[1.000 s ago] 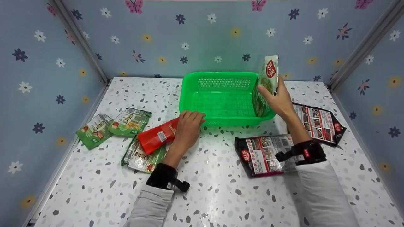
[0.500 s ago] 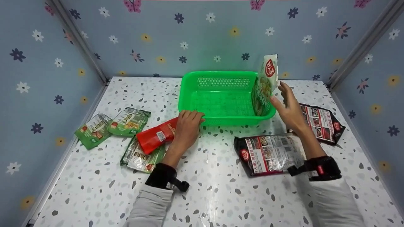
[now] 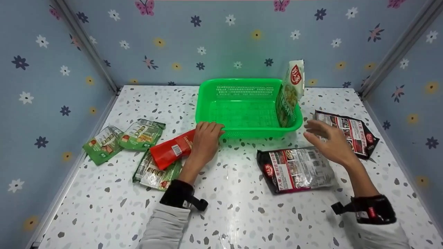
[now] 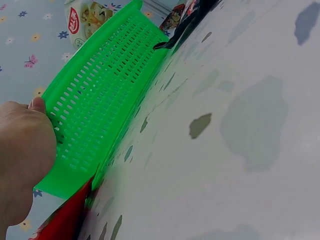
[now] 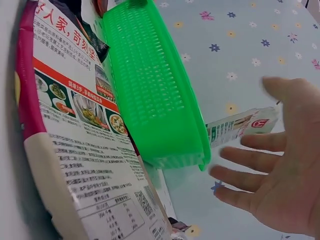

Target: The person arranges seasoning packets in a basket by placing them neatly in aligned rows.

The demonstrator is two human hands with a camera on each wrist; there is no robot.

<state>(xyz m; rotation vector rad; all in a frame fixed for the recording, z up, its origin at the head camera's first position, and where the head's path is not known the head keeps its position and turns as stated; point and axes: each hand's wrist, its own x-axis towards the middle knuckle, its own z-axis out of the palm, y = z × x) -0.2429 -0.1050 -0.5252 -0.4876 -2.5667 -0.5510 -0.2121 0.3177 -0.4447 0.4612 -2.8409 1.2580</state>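
Observation:
My left hand (image 3: 207,140) grips the near left rim of a green plastic basket (image 3: 249,132), its fingers curled over the edge. In the left wrist view the thumb shows against the basket's perforated wall (image 4: 95,95). My right hand (image 3: 328,140) is in the air right of the basket, fingers spread and holding nothing. A white-and-green food packet (image 3: 290,90) stands upright inside the basket's right end, its top above the rim. Close below the right hand lies a black-and-white food packet (image 3: 294,169); another dark packet (image 3: 349,133) lies behind that hand.
Left of the basket, a red packet (image 3: 171,150) lies partly under my left forearm, over a green packet (image 3: 152,173). Two more green packets, one (image 3: 143,133) overlapping the other (image 3: 104,141), lie at the far left. Patterned wall panels (image 3: 235,41) enclose the speckled table (image 3: 235,214).
My right hand has let go of the white-and-green packet, which stays standing in the basket. That hand has drawn back to the right and toward me. The left hand has stayed put.

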